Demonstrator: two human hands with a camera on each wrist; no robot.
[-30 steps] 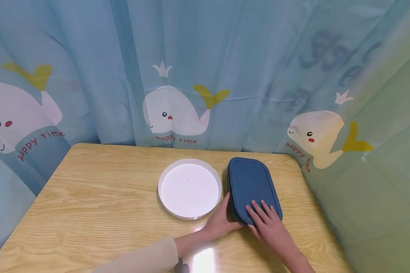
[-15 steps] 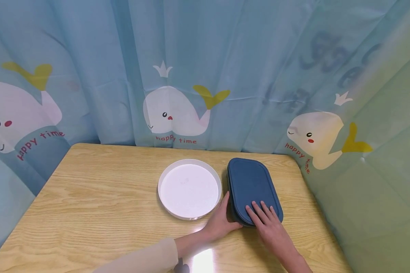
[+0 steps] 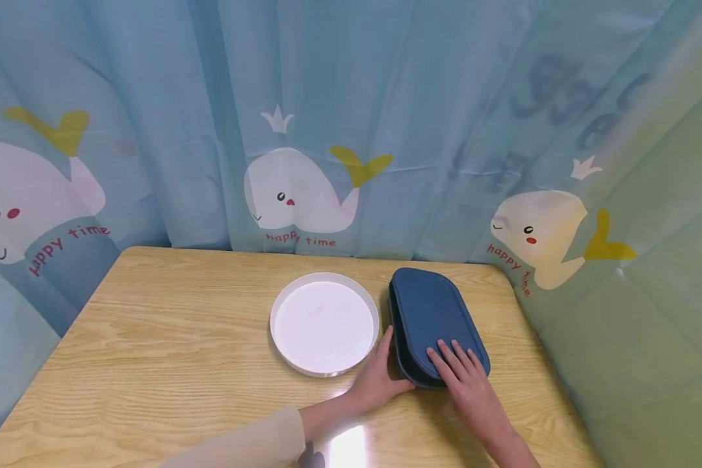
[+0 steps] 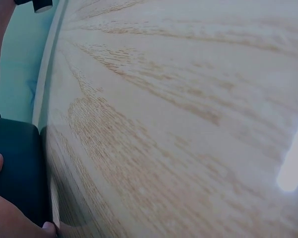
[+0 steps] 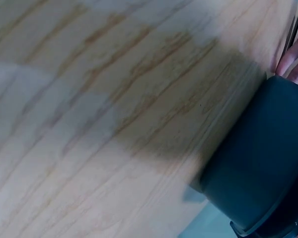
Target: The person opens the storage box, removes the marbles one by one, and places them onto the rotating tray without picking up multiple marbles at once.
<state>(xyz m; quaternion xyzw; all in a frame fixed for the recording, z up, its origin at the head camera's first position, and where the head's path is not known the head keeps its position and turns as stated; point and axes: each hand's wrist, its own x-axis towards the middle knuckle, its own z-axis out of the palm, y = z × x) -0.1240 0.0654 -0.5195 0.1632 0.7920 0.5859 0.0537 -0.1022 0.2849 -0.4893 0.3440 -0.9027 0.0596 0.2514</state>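
A dark blue rectangular box [image 3: 402,351] stands on the wooden table, its lid [image 3: 434,305] lying askew over it. Along the left and near edges a dark gap shows between lid and box. My left hand [image 3: 377,383] holds the box at its near left corner, thumb on the near side and fingers along the left side. My right hand [image 3: 468,387] grips the lid's near right part, fingers spread over the top and the thumb hidden. The box wall [image 5: 258,153] fills the lower right of the right wrist view; the left wrist view shows its end [image 4: 20,168].
A round white tray [image 3: 324,328] with a low rim sits just left of the box, near my left fingers. The wooden table [image 3: 169,338] stretches left. A blue curtain [image 3: 433,130] with printed whales hangs behind and along the right side.
The lid has shifted to the right and its near end has risen off the box, my right hand moving with it. The left hand and the box have stayed in place.
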